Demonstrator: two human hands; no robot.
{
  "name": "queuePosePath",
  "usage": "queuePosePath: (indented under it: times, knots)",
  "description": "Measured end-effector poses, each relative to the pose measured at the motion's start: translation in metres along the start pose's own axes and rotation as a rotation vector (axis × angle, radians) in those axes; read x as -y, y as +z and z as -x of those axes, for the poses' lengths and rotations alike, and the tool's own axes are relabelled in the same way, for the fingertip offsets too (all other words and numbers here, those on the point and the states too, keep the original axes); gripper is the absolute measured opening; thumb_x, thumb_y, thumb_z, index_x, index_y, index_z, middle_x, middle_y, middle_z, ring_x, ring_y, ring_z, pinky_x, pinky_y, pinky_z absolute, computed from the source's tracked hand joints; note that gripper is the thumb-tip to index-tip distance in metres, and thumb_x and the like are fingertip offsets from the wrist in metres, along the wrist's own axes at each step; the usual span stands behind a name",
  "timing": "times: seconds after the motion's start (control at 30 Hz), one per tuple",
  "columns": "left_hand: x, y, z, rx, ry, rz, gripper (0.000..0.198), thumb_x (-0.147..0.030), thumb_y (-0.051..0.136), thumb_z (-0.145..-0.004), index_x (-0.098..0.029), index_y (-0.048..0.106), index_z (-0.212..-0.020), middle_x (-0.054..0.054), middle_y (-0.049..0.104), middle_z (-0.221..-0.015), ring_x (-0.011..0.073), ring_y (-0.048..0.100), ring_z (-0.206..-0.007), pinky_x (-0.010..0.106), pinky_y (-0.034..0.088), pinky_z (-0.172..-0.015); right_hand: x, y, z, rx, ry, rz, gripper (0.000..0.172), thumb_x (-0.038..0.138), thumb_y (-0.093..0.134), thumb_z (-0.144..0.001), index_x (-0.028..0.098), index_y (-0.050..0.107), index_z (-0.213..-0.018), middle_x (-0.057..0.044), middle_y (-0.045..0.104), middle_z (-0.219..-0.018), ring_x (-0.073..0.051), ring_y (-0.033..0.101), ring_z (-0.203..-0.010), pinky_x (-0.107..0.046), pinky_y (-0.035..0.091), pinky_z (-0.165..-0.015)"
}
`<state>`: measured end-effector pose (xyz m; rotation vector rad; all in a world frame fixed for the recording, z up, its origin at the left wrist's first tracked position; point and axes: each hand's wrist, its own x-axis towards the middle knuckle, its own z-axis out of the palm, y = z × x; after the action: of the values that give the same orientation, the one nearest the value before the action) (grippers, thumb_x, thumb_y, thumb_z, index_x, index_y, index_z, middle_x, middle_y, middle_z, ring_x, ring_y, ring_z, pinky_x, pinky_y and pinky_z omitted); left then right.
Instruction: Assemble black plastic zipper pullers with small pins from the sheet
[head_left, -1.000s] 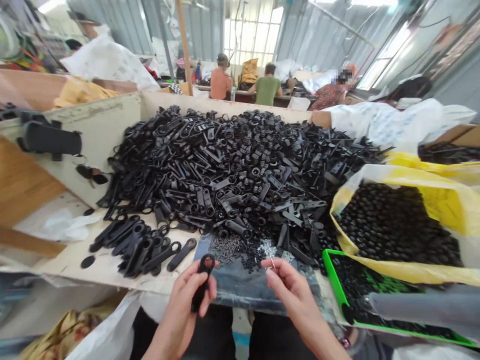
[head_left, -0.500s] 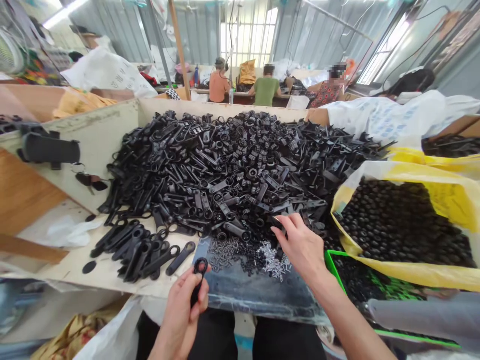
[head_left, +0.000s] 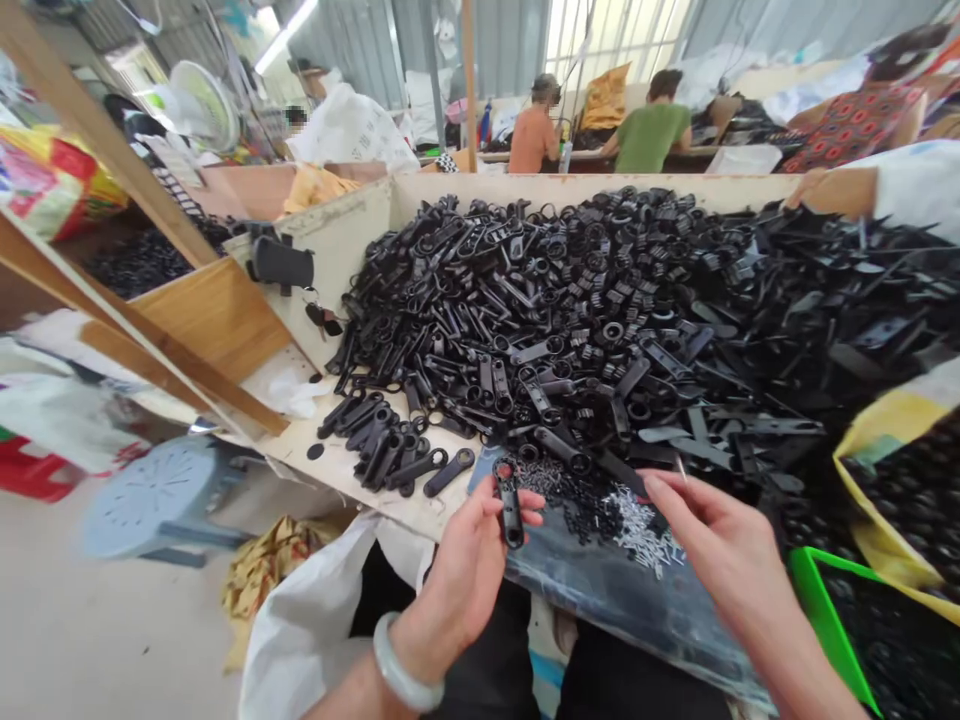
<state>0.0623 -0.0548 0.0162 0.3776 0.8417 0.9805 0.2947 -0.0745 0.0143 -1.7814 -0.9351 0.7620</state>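
In my left hand (head_left: 469,560) is a black plastic handle piece (head_left: 511,512), held upright between thumb and fingers. Its ringed end points up and its hollow face is towards me. My right hand (head_left: 720,540) is closed at the fingertips on a flat black plastic strip (head_left: 624,474), which points left over the edge of the pile; part of it is hidden by the fingers. Just below that hand lie small silver pins (head_left: 646,532). Small black parts (head_left: 589,512) and grey screws (head_left: 546,478) lie between the two hands on the dark mat (head_left: 570,570).
A large heap of black plastic parts (head_left: 525,290) fills the bench. Similar handle pieces (head_left: 382,440) lie in a group to the left. At the right stand a green bin (head_left: 814,590) and a yellow-edged sack (head_left: 877,440). A blue stool (head_left: 150,495) stands on the floor at left.
The view has swung left. My left hand has turned the handle piece so its hollow face shows. My right hand has come back from the heap, lower and nearer the silver pins.
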Motion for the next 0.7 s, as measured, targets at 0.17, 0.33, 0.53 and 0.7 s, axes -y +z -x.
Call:
queuePosePath:
  times: [0.17,0.33,0.53,0.7]
  knots:
    - [0.008,0.004,0.006,-0.016,0.023,0.036,0.024,-0.022,0.06,-0.079,-0.018,0.063,-0.103,0.005,0.073,-0.095,0.0201,0.063,-0.089,0.034,0.045,-0.088,0.001,0.049,0.069,0.136,0.21,-0.399,0.057,0.068,0.079,-0.069,0.013,0.078,-0.086,-0.005,0.066,-0.062,-0.007,0.031,-0.042,-0.022,0.022,-0.039]
    - [0.016,0.008,0.014,-0.033,0.072,0.007,0.022,-0.021,0.06,-0.08,-0.02,0.064,-0.102,0.005,0.072,-0.101,0.0215,0.062,-0.1,0.035,0.045,-0.091,-0.001,0.078,0.099,0.201,0.248,-0.438,0.053,0.069,0.076,-0.075,0.017,0.074,-0.084,0.006,0.043,-0.052,-0.007,0.029,-0.043,-0.021,0.021,-0.041]
    - [0.023,0.01,0.016,-0.045,0.139,0.048,0.024,-0.018,0.067,-0.077,-0.021,0.068,-0.101,0.004,0.071,-0.104,0.0216,0.06,-0.108,0.038,0.04,-0.107,-0.011,0.087,0.109,0.028,0.134,-0.411,0.039,0.059,0.078,-0.079,0.02,0.075,-0.08,-0.002,0.065,-0.079,-0.011,0.045,-0.056,-0.023,0.031,-0.046]
    - [0.025,0.012,0.016,-0.055,0.151,0.109,0.022,-0.025,0.072,-0.081,-0.02,0.067,-0.101,0.006,0.071,-0.106,0.0217,0.06,-0.108,0.038,0.042,-0.105,-0.016,0.088,0.113,0.005,0.208,-0.446,0.042,0.061,0.077,-0.08,0.02,0.076,-0.088,0.0,0.063,-0.07,-0.013,0.047,-0.055,-0.024,0.034,-0.048]
